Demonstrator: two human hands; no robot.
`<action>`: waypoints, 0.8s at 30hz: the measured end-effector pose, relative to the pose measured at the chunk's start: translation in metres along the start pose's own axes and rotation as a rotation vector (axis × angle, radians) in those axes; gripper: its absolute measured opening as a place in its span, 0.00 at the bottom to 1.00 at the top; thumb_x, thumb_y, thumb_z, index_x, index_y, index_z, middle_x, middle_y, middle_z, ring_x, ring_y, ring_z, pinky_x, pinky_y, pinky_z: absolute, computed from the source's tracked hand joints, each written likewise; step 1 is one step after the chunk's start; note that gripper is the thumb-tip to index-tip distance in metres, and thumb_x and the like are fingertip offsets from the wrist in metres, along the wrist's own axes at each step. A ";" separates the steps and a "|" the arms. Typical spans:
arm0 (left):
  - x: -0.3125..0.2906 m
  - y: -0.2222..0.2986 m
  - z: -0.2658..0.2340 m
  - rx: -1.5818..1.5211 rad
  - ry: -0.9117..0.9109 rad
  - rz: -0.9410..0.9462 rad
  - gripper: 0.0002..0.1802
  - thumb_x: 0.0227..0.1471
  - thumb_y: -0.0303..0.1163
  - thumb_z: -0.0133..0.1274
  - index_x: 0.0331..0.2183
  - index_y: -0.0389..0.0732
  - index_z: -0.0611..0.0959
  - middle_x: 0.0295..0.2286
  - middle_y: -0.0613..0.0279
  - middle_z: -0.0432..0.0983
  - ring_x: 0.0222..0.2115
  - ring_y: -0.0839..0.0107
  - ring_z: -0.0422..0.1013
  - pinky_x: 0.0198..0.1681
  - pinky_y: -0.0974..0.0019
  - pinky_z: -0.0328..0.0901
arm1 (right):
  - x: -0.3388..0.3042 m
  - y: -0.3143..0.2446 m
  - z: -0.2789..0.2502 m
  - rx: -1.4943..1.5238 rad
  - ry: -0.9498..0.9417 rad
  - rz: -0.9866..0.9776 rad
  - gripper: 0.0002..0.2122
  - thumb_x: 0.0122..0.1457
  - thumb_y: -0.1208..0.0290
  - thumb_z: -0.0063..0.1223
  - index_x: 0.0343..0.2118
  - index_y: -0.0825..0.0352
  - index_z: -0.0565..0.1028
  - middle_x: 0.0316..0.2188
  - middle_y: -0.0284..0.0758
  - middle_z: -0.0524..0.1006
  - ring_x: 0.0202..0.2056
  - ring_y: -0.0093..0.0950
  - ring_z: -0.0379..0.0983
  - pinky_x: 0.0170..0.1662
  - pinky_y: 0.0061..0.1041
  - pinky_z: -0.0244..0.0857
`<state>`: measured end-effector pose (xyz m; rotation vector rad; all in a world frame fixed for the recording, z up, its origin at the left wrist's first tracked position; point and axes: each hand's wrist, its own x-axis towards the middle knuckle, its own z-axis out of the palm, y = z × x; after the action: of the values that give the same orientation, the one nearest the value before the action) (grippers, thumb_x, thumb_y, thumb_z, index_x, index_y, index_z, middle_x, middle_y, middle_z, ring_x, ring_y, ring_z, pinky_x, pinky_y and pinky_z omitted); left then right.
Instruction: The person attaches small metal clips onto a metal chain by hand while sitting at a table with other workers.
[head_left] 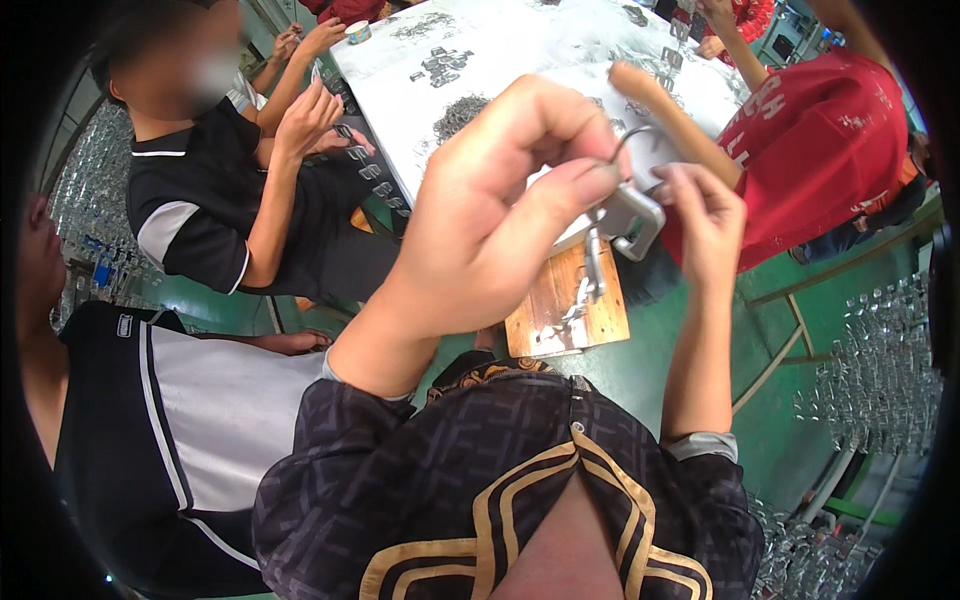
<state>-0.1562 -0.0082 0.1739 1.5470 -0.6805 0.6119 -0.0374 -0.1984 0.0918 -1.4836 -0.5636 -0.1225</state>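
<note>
A wire hook (pixel 632 135) is pinched between thumb and forefinger of the left hand (pixel 490 210), with a bracket (pixel 645 207) at its thumb tip. The right hand (pixel 708 220) is held just beside the bracket, fingers bent; whether anything is gripped cannot be told. Small links (pixel 595 265) are hung below the left thumb, so the work seems partly done; whether the bracket is hooked is unclear. Beyond the hands, loose parts (pixel 442 66) are spread on the table (pixel 560 45), apparently left unhung.
</note>
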 end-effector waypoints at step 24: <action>-0.123 -0.013 -0.131 0.073 0.218 -0.400 0.04 0.50 0.17 0.46 0.30 0.34 0.69 0.30 0.50 0.71 0.29 0.71 0.69 0.30 0.72 0.65 | 0.140 0.312 0.110 -1.186 -0.190 0.120 0.24 0.52 0.67 0.55 0.53 0.65 0.67 0.53 0.38 0.67 0.52 0.39 0.63 0.53 0.38 0.59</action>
<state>-0.2288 0.1312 0.0865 1.5986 -0.1759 0.4946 0.1821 -0.0228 -0.1322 -2.6986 -0.5704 -0.2463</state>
